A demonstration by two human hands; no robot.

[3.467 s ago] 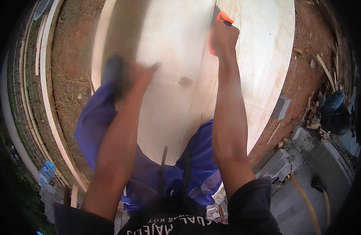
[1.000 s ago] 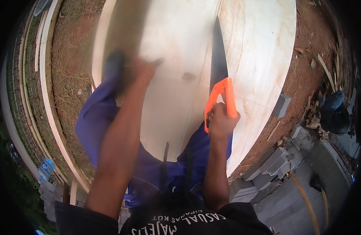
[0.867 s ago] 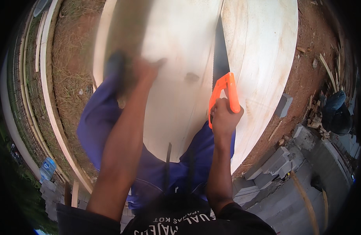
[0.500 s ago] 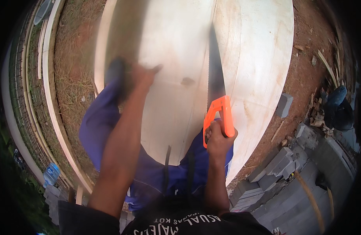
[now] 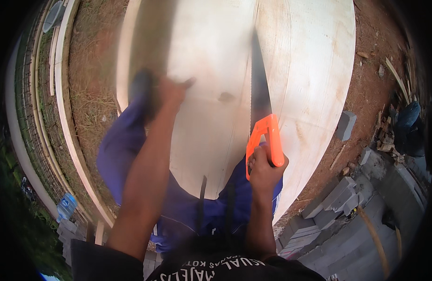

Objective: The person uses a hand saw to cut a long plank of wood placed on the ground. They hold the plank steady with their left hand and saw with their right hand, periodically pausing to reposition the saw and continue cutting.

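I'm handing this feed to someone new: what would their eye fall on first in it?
First, most likely, the bright orange handle of the handsaw, right of centre, gripped by the right hand with the dark blade pointing away from the person. Next, the broad pale wooden sheet filling the middle, with the blurred left hand at its left side. Then the blue-tinted bottle at lower left.
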